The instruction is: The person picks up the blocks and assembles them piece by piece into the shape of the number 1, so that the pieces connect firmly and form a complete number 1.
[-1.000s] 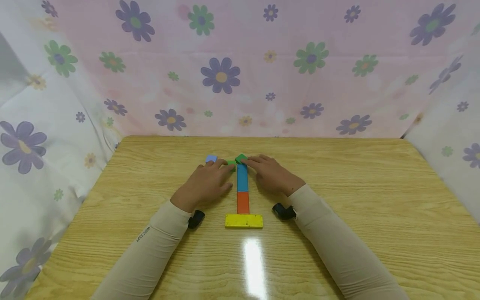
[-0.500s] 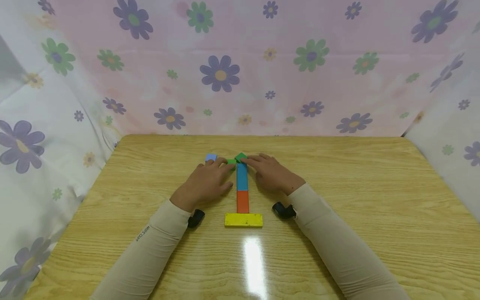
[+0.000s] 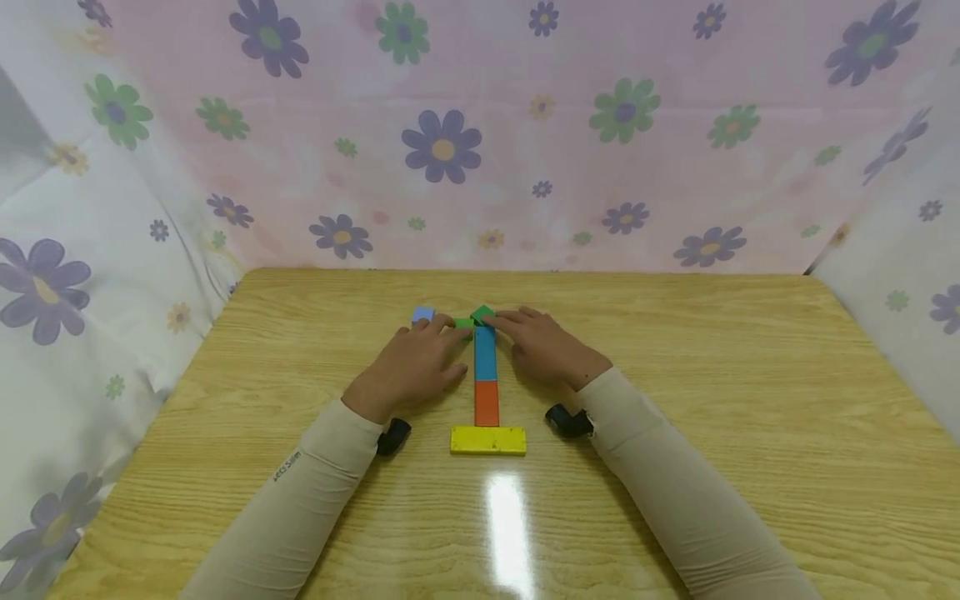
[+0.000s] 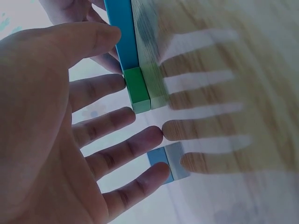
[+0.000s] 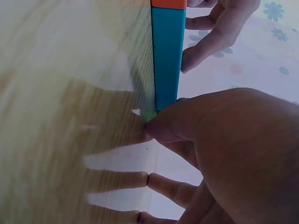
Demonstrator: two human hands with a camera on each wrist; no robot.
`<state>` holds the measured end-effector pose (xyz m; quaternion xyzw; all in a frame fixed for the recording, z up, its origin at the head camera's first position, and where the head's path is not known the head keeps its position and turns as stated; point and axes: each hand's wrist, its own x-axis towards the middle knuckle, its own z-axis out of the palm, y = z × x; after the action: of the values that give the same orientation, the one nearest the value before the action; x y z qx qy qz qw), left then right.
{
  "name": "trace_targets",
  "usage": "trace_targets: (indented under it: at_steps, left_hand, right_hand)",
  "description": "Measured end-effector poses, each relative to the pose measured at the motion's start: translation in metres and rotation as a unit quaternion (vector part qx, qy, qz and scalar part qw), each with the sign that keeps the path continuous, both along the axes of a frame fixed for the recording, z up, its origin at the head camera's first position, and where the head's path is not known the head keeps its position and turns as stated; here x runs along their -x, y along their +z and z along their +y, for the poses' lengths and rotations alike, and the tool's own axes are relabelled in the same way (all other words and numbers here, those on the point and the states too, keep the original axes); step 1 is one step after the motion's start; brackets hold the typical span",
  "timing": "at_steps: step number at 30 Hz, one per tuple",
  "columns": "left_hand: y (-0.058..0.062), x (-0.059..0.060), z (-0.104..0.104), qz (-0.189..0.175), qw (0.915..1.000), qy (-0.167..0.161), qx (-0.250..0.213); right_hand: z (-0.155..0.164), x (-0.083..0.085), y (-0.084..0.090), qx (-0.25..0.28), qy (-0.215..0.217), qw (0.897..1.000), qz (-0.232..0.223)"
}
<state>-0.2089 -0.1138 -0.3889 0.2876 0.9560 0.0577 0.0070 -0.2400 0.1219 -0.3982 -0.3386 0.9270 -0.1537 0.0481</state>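
A line of flat blocks lies mid-table: a yellow block (image 3: 487, 440) crosswise nearest me, then an orange block (image 3: 486, 403) and a long blue block (image 3: 484, 354) (image 4: 121, 32) (image 5: 168, 56). Two green blocks (image 3: 463, 323) (image 3: 482, 315) sit at its far end. My left hand (image 3: 442, 350) (image 4: 117, 121) lies flat left of the line with its fingers spread, and a fingertip touches the left green block (image 4: 137, 89). A small light blue block (image 3: 422, 314) (image 4: 161, 161) lies by its outer fingers. My right hand (image 3: 525, 337) (image 5: 154, 154) rests flat on the right, its fingertips at the other green block.
The wooden table (image 3: 712, 400) is walled by floral cloth (image 3: 442, 150) at the back and both sides. A glare patch (image 3: 508, 525) lies near the front edge. Black wrist cameras (image 3: 393, 435) (image 3: 567, 422) sit under both sleeves.
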Motion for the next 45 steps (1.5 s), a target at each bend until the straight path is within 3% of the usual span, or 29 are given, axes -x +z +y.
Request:
trace_targets:
  at_steps: [6, 17, 36, 45]
  left_hand:
    - [0.003, 0.001, 0.001, 0.0, 0.9999, 0.009, -0.006]
    - [0.004, 0.006, -0.003, 0.043, 0.9978, 0.044, 0.023]
    - [0.004, 0.013, -0.017, 0.006, 0.9949, 0.1, 0.007]
    - [0.004, 0.014, -0.021, -0.012, 0.9936, 0.112, 0.007]
  right_hand:
    - [0.0, 0.0, 0.0, 0.005, 0.003, 1.0, 0.004]
    - [0.001, 0.001, -0.001, -0.001, 0.003, 1.0, 0.008]
    - [0.001, 0.002, -0.002, -0.005, 0.004, 1.0, -0.004]
    - [0.001, 0.0, -0.001, -0.006, 0.005, 1.0, 0.007]
